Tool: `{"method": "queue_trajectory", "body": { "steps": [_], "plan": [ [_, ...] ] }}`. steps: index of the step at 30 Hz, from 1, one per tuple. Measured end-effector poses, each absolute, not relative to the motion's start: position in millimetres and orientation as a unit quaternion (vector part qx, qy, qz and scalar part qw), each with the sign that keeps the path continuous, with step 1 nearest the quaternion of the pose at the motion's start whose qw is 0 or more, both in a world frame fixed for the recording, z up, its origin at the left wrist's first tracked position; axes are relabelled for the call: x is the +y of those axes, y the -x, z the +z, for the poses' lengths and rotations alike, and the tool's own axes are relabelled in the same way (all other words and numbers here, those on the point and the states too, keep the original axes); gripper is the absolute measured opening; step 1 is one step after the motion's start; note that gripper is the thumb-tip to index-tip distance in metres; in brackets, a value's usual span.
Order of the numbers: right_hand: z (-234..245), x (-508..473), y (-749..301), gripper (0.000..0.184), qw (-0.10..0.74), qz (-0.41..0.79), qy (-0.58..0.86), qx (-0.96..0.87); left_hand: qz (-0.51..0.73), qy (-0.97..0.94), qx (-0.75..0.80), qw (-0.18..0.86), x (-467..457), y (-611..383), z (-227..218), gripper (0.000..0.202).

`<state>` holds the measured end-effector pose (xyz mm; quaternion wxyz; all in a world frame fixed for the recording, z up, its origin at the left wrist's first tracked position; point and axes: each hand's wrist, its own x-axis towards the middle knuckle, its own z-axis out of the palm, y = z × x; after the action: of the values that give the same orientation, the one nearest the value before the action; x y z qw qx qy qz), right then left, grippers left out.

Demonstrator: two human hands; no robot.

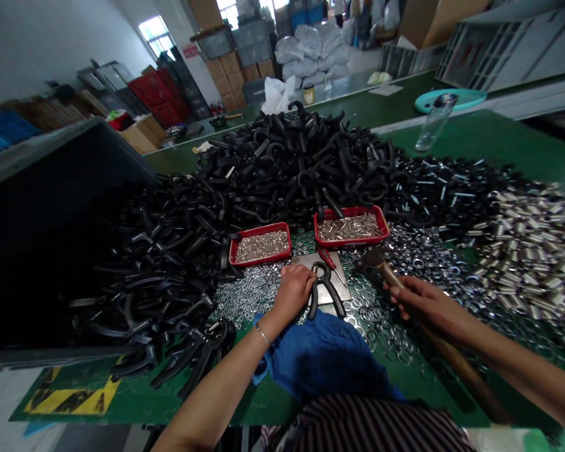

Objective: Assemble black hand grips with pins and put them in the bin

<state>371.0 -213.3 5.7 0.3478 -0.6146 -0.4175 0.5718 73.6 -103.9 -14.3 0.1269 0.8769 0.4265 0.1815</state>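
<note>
My left hand [294, 289] is closed, its fingertips pinching the upper left side of a black two-handled, clamp-like tool [332, 292]. This tool lies with its handles spread on a flat metal plate [341, 276]. Whether a small part is also between those fingers is hidden. My right hand [414, 300] grips a hammer [388, 273] by its wooden handle, the head to the right of the plate. Beside the black tool lies a screwdriver [327, 257] with a red handle.
Two red trays [289, 250] of small metal pins stand behind the plate. Loose metal rings [371, 314] cover the green table around it. Black handle parts [282, 163] are heaped behind and left. Metal sleeves [537, 251] lie at right, near a clear bottle [433, 129].
</note>
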Motion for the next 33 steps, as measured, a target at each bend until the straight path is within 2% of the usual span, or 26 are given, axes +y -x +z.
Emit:
{"method": "queue_trajectory", "body": {
  "steps": [6,9,11,13,19,23,26,29,31,33],
  "plan": [
    [13.1,-218.3,-368.1,0.044,0.324,0.537,0.612,-0.481,0.1,-0.935,0.34,-0.014,-104.9,-80.8,-6.9,0.024],
    [21.8,-220.2,-371.1,0.054,0.285,0.541,0.615,-0.499,0.084,-0.949,0.301,-0.047,-107.2,-82.3,-6.0,0.026],
    [26.9,-220.6,-373.2,0.057,0.246,0.531,0.624,-0.518,0.091,-0.947,0.305,-0.041,-109.9,-79.9,-9.2,0.025],
    [30.6,-220.9,-373.2,0.052,0.228,0.502,0.629,-0.548,0.107,-0.939,0.325,-0.018,-114.4,-75.8,-14.4,0.024],
    [36.3,-218.1,-358.7,0.043,0.201,0.428,0.615,-0.631,0.198,-0.881,0.411,0.125,-124.8,-62.6,-17.6,0.027],
    [50.3,-212.9,-343.0,0.037,0.175,0.348,0.584,-0.712,0.23,-0.844,0.476,0.093,-89.9,-43.5,4.0,0.026],
    [60.2,-205.4,-327.3,0.038,0.19,0.286,0.576,-0.742,0.118,-0.808,0.577,0.011,-40.6,-21.5,21.8,0.027],
    [58.7,-191.4,-313.2,0.039,0.138,0.239,0.579,-0.767,0.008,-0.771,0.637,-0.007,0.7,-3.8,30.0,0.024],
    [54.7,-183.6,-307.9,0.039,0.086,0.256,0.566,-0.779,-0.008,-0.765,0.644,0.002,14.4,2.0,29.4,0.022],
    [50.9,-181.1,-306.2,0.04,0.088,0.285,0.553,-0.778,-0.008,-0.766,0.643,0.0,17.7,4.3,25.2,0.023]
  ]
}}
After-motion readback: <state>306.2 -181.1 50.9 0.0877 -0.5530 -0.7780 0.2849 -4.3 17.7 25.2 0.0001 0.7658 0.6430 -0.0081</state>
